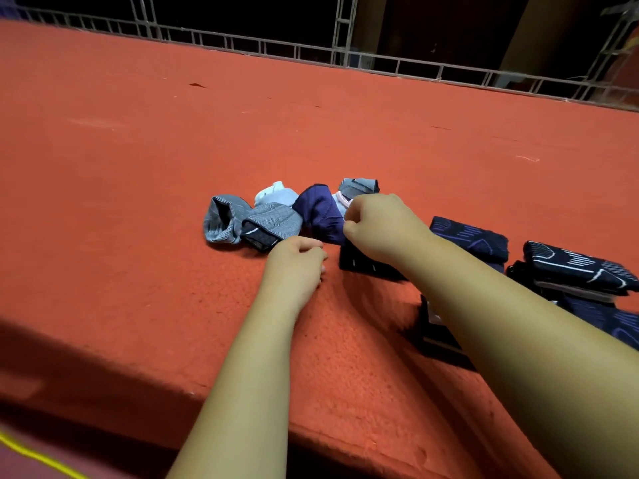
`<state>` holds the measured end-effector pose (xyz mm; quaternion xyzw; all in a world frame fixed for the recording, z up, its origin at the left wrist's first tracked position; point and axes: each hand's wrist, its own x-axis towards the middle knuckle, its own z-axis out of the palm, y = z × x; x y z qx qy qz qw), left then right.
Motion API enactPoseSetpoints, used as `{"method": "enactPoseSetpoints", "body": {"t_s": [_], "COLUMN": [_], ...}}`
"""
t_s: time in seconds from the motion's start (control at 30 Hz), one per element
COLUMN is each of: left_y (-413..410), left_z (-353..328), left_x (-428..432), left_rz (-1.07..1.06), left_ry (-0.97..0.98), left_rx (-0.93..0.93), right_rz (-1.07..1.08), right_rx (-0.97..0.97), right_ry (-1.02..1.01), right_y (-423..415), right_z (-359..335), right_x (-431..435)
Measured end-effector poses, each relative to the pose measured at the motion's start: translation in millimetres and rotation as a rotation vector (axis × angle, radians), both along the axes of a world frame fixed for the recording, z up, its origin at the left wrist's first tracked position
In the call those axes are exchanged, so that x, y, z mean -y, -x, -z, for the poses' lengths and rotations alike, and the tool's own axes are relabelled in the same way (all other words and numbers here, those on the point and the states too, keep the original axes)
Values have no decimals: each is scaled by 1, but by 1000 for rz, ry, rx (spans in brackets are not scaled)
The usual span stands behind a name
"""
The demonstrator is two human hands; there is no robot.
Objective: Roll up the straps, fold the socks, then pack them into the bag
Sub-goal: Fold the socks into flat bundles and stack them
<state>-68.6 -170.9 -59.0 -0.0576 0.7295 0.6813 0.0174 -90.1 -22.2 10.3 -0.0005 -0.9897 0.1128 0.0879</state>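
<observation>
A heap of loose socks lies mid-table: a grey ribbed sock [223, 219], a grey sock with a dark cuff [273, 224], a pale blue sock [276, 195], a purple sock [320, 210] and a grey one behind [359, 187]. My right hand [378, 226] is curled at the purple sock's right edge and pinches it, beside a pale pink-trimmed sock [340, 200]. My left hand [297, 262] rests on the table just right of the dark cuff, fingers curled, nothing seen in it. A black folded piece [363, 266] lies under my right wrist.
Folded dark patterned socks sit at the right: one [473, 238] and a stack [581, 271]. Another black item [437, 335] lies under my right forearm. The orange-red carpeted table [173, 150] has its front edge near me. A metal truss frame [345, 29] stands beyond.
</observation>
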Motion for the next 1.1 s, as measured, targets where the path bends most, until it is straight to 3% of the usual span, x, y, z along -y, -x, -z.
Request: {"method": "enactPoseSetpoints", "body": {"t_s": [0.2, 0.37, 0.57, 0.77, 0.93, 1.1], "left_y": [9, 11, 8, -1, -27, -65], "left_z": [2, 1, -4, -11, -33, -34], "left_x": [14, 24, 35, 42, 52, 50], "left_rz": [-29, -31, -13, -22, 72, 194], "left_ry": [-38, -58, -61, -92, -313, -448], "left_rx": [-4, 12, 23, -3, 6, 12], "right_rz": [-12, -55, -89, -165, -230, -236], "right_rx": [-62, 45, -34, -234, -420, -407], "right_ry": [-29, -243, -313, -175, -95, 36], "right_y": [45, 70, 59, 17, -36, -106], "right_z": [-4, 1, 5, -14, -21, -5], "right_x": [26, 37, 41, 35, 30, 20]}}
